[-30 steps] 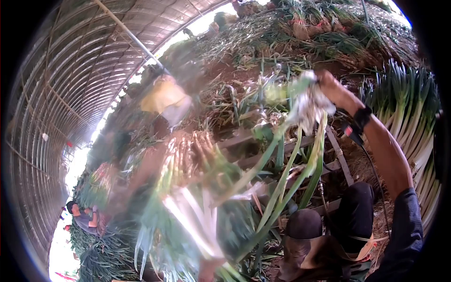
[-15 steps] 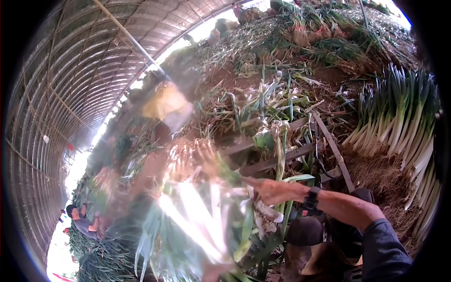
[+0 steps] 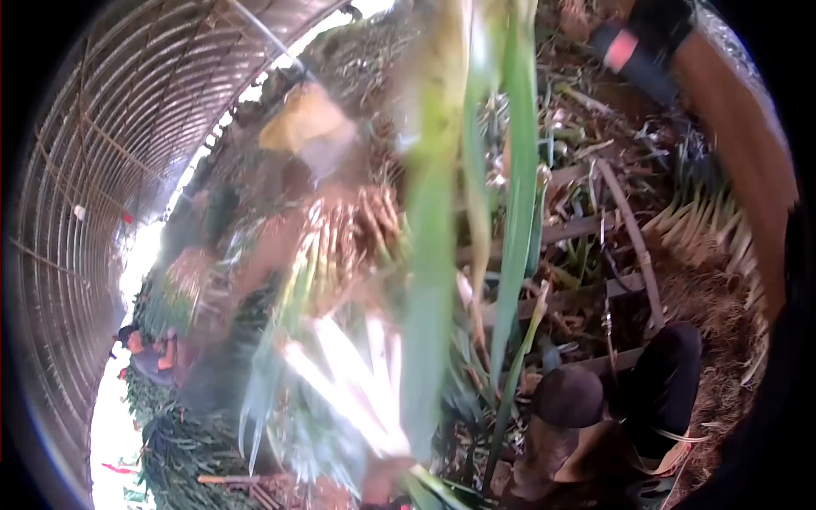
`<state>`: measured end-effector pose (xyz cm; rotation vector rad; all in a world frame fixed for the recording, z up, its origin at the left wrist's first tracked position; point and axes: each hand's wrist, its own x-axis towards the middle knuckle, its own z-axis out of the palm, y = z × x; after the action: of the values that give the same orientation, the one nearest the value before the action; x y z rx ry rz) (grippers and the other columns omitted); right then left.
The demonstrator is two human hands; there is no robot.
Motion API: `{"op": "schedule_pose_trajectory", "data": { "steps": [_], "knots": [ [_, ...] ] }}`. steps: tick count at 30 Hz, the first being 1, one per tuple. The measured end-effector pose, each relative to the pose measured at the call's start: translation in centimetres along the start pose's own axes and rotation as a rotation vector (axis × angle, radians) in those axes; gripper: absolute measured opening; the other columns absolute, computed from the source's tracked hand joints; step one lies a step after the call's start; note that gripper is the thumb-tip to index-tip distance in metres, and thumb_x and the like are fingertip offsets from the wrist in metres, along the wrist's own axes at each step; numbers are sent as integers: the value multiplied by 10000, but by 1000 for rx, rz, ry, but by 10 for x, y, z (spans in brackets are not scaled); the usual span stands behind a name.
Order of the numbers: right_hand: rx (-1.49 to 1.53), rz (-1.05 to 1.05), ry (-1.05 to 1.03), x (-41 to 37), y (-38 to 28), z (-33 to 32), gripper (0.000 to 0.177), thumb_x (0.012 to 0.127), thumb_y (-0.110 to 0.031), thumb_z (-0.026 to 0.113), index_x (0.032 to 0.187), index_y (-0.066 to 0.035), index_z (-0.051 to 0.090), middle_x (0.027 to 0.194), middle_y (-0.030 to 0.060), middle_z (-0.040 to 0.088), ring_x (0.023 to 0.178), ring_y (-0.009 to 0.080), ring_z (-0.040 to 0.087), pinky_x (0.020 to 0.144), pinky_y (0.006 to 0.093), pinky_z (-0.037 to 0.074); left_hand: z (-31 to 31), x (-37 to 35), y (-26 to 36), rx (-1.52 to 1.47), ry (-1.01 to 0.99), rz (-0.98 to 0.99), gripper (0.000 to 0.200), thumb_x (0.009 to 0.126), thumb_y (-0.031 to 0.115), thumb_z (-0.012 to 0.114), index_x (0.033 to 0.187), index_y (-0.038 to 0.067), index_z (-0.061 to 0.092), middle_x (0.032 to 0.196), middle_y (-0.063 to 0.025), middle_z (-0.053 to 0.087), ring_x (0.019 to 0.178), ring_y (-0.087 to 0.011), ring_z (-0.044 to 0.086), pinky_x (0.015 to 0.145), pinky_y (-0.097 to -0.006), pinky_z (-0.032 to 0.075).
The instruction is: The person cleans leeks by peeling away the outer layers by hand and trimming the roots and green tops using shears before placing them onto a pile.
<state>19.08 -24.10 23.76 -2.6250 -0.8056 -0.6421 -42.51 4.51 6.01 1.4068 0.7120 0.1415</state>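
Pale white leek stalks point(image 3: 353, 382) come together at my left hand point(image 3: 387, 478), closed around them at the bottom edge, with green leaves spreading to the left. The hand is partly cut off and hazy. My right forearm point(image 3: 744, 144) reaches up the right side to a dark wristband point(image 3: 659, 30). Beyond it my right hand point(image 3: 580, 19) is blurred and mostly cut off at the top, so its fingers do not show. Long green leaves point(image 3: 429, 297) hang blurred across the middle, close to the camera; what holds them is hidden.
Leeks with tangled roots point(image 3: 705, 272) lie at right. Wooden slats point(image 3: 557, 234) and a thin pole point(image 3: 633, 238) stand amid plant scraps. My knees point(image 3: 569, 398) are at lower right. Another person point(image 3: 153, 361) sits at far left under the arched tunnel roof point(image 3: 102, 161).
My right arm has swung from the lower middle up to the upper right. Long green leaves now cross the middle. My left hand and the white stalks stay nearly in place.
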Motion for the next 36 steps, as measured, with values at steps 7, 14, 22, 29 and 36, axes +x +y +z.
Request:
{"op": "schedule_pose_trajectory", "data": {
  "steps": [7, 14, 22, 29, 36],
  "knots": [
    [-204, -194, -124, -8, 3, -11, 317, 862, -64, 662, 1178, -90, 663, 885, 106, 677, 785, 218, 673, 662, 386, 566, 32, 13, 44, 75, 158, 59, 352, 778, 46, 782, 1091, -31, 640, 937, -114, 691, 780, -192, 679, 628, -316, 549],
    [137, -333, -587, -103, -69, 45, 513, 812, -140, 732, 1308, -100, 607, 889, 149, 701, 797, 281, 702, 693, 428, 589, 27, 9, 47, 243, 143, 113, 604, 753, 138, 774, 1305, -16, 583, 1109, -115, 659, 1008, -244, 646, 903, -386, 532],
    [888, -671, -1107, -269, -226, 24, 918, 849, -326, 763, 1515, -4, 219, 1021, 210, 645, 865, 339, 673, 799, 455, 565, 60, 25, 108, 136, 145, 263, 838, 612, 95, 750, 1396, -60, 496, 999, -79, 666, 840, -192, 654, 776, -314, 553],
    [1552, -803, -843, -322, -271, 50, 409, 859, -280, 604, 1099, 50, 574, 773, 168, 620, 686, 286, 630, 624, 420, 520, 45, 34, 145, 158, -14, 479, 1005, 619, 182, 758, 1470, -106, 308, 844, -122, 642, 729, -221, 635, 674, -329, 550],
    [1504, -704, -968, -293, -230, -3, 271, 932, -246, 631, 1051, -2, 619, 852, 123, 568, 848, 202, 568, 776, 390, 483, 71, -15, 206, 149, -133, 698, 1011, 606, 252, 779, 1458, -55, 331, 858, -70, 510, 648, -192, 528, 574, -316, 500]
  ]
}}
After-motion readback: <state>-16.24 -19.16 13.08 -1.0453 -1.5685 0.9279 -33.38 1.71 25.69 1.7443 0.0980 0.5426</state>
